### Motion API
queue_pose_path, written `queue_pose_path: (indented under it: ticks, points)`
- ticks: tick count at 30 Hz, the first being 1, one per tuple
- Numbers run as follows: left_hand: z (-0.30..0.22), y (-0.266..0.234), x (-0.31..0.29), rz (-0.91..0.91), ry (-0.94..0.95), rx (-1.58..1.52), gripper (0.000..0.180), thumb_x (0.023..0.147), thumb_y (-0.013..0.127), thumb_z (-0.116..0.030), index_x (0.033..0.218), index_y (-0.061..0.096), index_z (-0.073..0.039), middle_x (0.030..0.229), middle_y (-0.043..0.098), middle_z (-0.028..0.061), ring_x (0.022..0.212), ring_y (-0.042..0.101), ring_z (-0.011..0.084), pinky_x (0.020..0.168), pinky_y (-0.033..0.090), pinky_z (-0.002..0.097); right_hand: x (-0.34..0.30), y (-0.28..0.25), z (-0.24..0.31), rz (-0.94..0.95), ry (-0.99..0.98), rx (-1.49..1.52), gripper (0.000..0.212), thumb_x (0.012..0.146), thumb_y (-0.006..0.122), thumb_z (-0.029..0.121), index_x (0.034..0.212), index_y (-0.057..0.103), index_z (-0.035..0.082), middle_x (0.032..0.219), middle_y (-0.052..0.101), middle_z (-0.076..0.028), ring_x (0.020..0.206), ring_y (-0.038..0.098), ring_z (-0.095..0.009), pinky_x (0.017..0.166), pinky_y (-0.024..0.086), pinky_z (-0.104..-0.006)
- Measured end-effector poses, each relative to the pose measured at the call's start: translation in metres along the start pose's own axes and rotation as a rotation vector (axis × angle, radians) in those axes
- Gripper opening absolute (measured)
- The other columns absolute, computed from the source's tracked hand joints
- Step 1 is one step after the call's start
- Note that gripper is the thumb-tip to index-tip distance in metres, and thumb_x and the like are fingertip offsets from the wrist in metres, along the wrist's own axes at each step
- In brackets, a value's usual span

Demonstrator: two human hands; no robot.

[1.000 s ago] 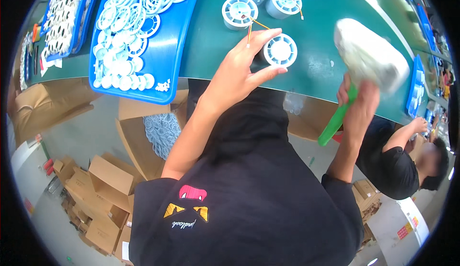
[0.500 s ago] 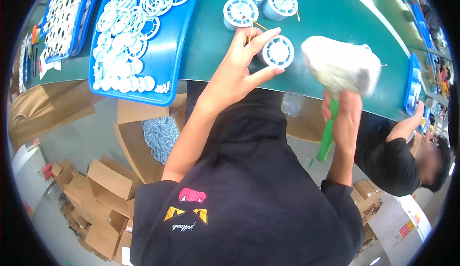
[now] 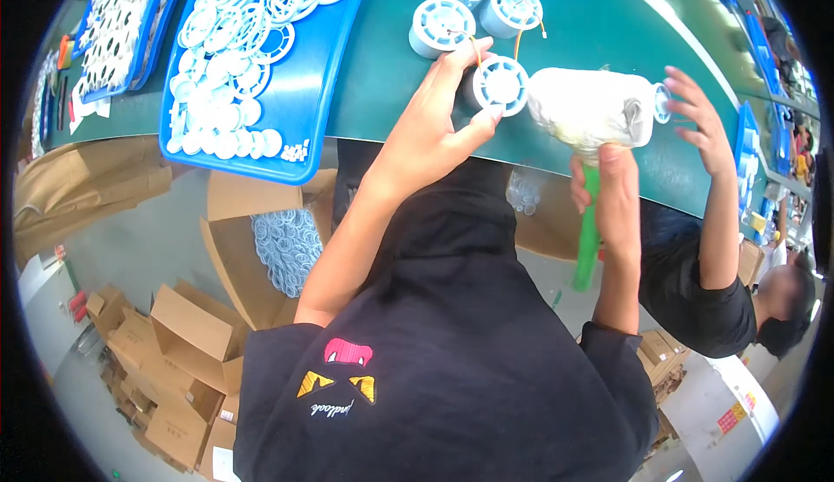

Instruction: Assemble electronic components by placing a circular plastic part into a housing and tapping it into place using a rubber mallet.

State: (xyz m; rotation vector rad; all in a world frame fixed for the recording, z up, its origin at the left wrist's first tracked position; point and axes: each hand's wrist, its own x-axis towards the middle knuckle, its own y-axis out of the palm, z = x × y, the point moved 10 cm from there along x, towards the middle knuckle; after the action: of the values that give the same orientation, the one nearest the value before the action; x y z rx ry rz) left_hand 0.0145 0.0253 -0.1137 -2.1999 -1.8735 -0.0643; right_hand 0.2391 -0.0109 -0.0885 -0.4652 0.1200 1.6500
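My left hand (image 3: pixel 426 135) grips a white round part (image 3: pixel 501 85) with a slotted top between thumb and fingers, at the near side of the green table. A thin orange-yellow wire rises from behind it. In my right hand (image 3: pixel 615 182) is a mallet (image 3: pixel 582 110) with a green handle and a large head wrapped in white. The mallet head is level with the part and just right of it; whether they touch I cannot tell. Three similar parts with slotted tops (image 3: pixel 443 23) stand beyond my left hand, some with thin wires.
A blue tray (image 3: pixel 300 126) on the left holds many white rings and discs. More trays lie farther left. From the right, a co-worker's hand (image 3: pixel 702 122) reaches over the table beside another round white part (image 3: pixel 662 103). Cardboard boxes (image 3: pixel 200 326) stand below the table.
The mallet has moved a little left, closer to the held part. My left hand and the part have shifted slightly away from me. The co-worker's hand has come over the table.
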Motion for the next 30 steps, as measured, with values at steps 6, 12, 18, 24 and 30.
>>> queue_pose_path:
  ticks: [6,12,18,24,30]
  points:
    - [0.005,0.0,-0.003,-0.022,0.008,-0.1,0.077,0.092,0.079,-0.012,0.158,0.043,-0.001,0.147,0.057,0.0199,0.14,0.055,0.0299,0.121,0.04,0.0439,-0.005,-0.011,-0.002,-0.099,-0.07,0.285,0.049,0.116,0.043,0.048,0.115,0.058,0.001,0.082,0.057,-0.004,0.055,0.049,-0.01,0.048,0.04,-0.026]
    - [0.003,-0.007,-0.008,-0.03,-0.017,0.029,0.079,0.09,0.08,-0.013,0.158,0.041,-0.001,0.147,0.057,0.0196,0.138,0.056,0.0302,0.121,0.04,0.0438,-0.006,-0.008,0.015,-0.045,-0.173,0.064,0.059,0.116,0.041,0.052,0.112,0.06,-0.004,0.081,0.059,-0.004,0.057,0.05,-0.009,0.05,0.04,-0.0255]
    - [-0.002,-0.003,-0.008,0.003,0.035,0.036,0.082,0.089,0.082,-0.016,0.158,0.04,-0.001,0.144,0.057,0.0197,0.141,0.053,0.0315,0.122,0.037,0.0444,-0.006,-0.009,-0.003,-0.12,-0.067,0.003,0.063,0.114,0.039,0.056,0.116,0.061,-0.003,0.078,0.06,-0.005,0.053,0.049,-0.01,0.046,0.038,-0.0258]
    - [0.001,-0.001,-0.005,0.017,0.077,0.035,0.087,0.087,0.084,-0.017,0.159,0.037,0.0,0.145,0.056,0.0192,0.139,0.054,0.032,0.123,0.036,0.0455,0.011,-0.002,0.0,-0.036,-0.016,-0.116,0.064,0.116,0.036,0.055,0.128,0.057,-0.004,0.079,0.056,-0.005,0.052,0.047,-0.01,0.046,0.037,-0.0249]
    - [-0.01,-0.004,-0.004,0.006,0.099,0.054,0.09,0.087,0.084,-0.016,0.161,0.035,0.0,0.146,0.057,0.0196,0.139,0.055,0.0308,0.123,0.037,0.0464,0.017,0.005,0.019,-0.058,-0.154,0.08,0.051,0.116,0.043,0.049,0.107,0.059,0.001,0.077,0.054,-0.003,0.054,0.047,-0.01,0.046,0.038,-0.0254]
